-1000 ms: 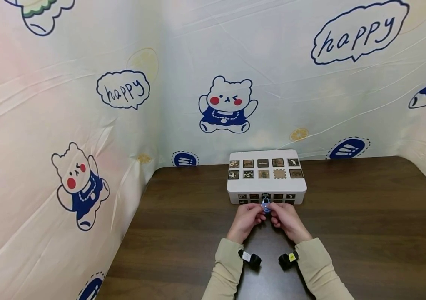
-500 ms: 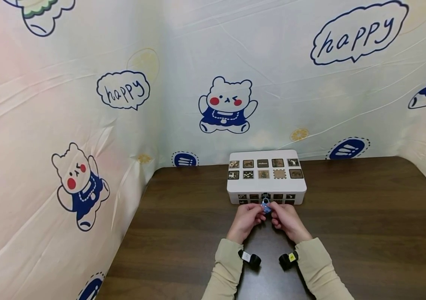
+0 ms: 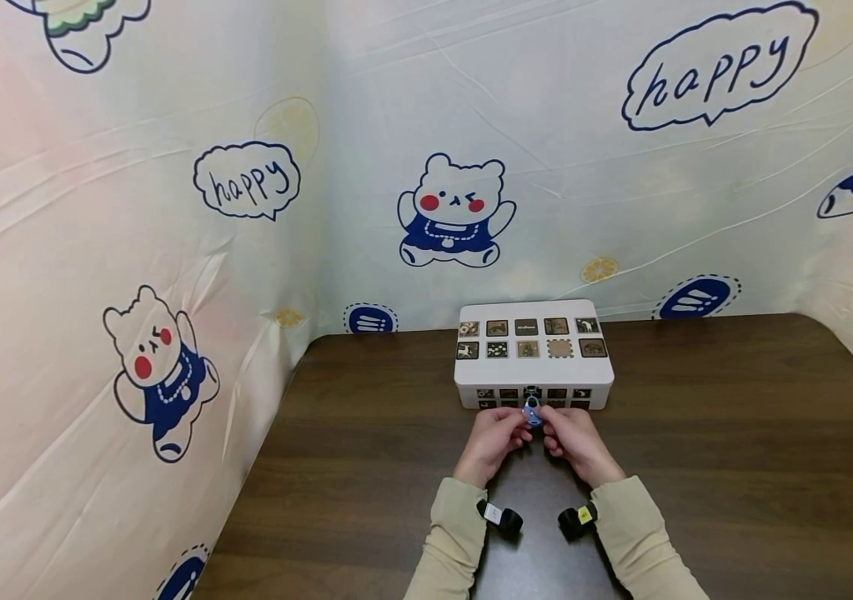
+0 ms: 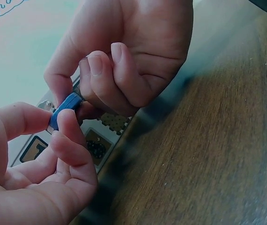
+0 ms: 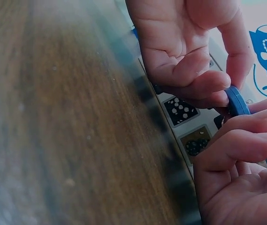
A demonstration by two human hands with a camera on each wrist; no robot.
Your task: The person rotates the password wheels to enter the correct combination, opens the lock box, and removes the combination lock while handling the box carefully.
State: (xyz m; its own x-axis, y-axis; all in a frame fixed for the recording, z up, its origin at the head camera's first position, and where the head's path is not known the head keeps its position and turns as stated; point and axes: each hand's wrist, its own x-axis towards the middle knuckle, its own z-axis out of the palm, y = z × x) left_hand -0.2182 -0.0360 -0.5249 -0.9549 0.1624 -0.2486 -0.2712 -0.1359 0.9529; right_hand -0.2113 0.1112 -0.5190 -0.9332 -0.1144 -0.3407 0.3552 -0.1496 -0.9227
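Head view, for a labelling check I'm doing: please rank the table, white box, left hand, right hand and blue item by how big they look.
1. Table
2. White box
3. Left hand and right hand: too alike to rank
4. Blue item, partly covered by fingers

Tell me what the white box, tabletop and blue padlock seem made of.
White box: perhaps painted tin or plastic, satin; rounded corners.
Tabletop: wood or laminate, semi-gloss; brown grain, soft sheen.
Blue padlock: plastic or coated metal, unclear; smooth, evenly coloured.

Table (image 3: pixel 366 433) — room toward left, right edges; box (image 3: pixel 531 370) blocks mid back edge, cloth (image 3: pixel 561 217) behind — left hand (image 3: pixel 489 440), right hand (image 3: pixel 576 440) bar front.
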